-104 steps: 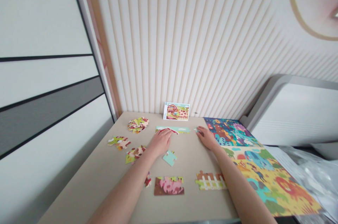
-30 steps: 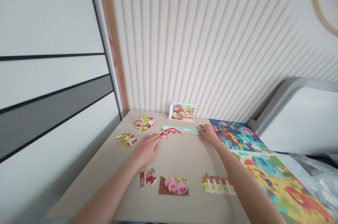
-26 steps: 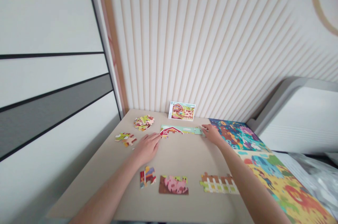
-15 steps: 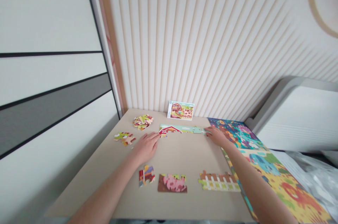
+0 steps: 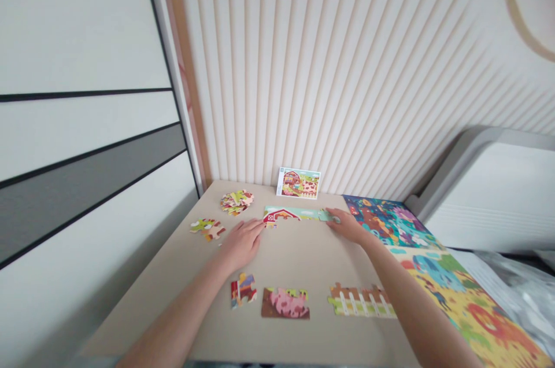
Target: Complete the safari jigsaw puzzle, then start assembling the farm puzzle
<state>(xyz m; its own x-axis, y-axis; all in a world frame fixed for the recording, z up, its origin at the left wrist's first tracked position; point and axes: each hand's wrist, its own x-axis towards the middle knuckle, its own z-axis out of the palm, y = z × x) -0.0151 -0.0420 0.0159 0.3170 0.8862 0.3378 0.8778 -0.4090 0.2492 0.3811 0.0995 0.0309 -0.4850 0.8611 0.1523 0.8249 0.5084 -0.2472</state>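
Observation:
A strip of joined puzzle pieces (image 5: 288, 214) with a red barn lies near the back of the beige table (image 5: 303, 258). My left hand (image 5: 243, 240) lies flat on the table, its fingertips at the strip's left end. My right hand (image 5: 347, 226) rests with its fingertips on the pale green piece (image 5: 324, 216) at the strip's right end. Neither hand grips anything. A small picture card (image 5: 298, 182) leans against the ribbed wall behind the strip.
A pile of loose pieces (image 5: 236, 201) and a joined chunk (image 5: 207, 228) lie at the left. Near me sit a small chunk (image 5: 243, 290), a pig chunk (image 5: 285, 303) and a fence chunk (image 5: 359, 301). A large colourful finished puzzle (image 5: 433, 267) covers the right side.
My left hand has drawn back from the strip's top to its left end. The loose teal piece from the table's middle is gone, and the strip now reaches further right under my right fingertips.

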